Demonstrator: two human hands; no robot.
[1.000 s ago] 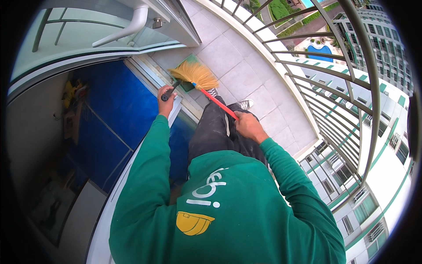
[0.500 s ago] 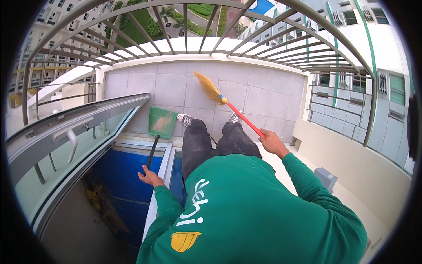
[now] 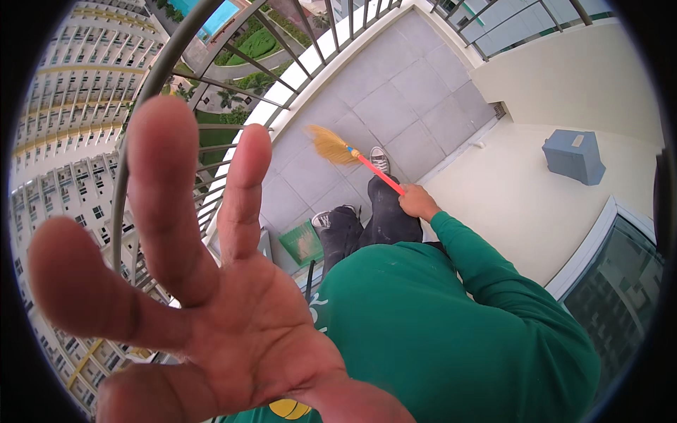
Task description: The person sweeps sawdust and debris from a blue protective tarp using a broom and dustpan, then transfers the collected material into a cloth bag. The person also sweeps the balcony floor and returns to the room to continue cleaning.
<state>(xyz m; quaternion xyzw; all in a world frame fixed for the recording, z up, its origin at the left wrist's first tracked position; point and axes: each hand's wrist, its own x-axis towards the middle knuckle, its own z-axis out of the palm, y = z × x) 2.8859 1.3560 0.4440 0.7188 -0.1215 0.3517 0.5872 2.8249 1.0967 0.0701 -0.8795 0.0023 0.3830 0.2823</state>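
Observation:
My left hand [image 3: 240, 317] is raised close in front of the head view, palm showing and fingers spread, with nothing in it. It hides much of the lower left. My right hand [image 3: 419, 203] is closed round the red handle of a broom [image 3: 381, 173]. The broom's straw-coloured bristles [image 3: 330, 145] fan out to the left over the grey tiles, just beyond my feet. A green dustpan [image 3: 302, 244] with pale debris on it rests left of my shoes. Its black handle [image 3: 310, 276] points back toward me, apart from my left hand.
A metal railing [image 3: 282, 44] and a white ledge bound the grey tiled floor [image 3: 395, 106] on the far and left sides, with a pool and buildings far below. At right are a cream wall [image 3: 578, 77], a grey box [image 3: 572, 156] and a framed glass pane [image 3: 613, 289].
My left hand has let go of the dustpan handle and come up close to the view, fingers spread. The view has turned to the right. My right hand still holds the broom.

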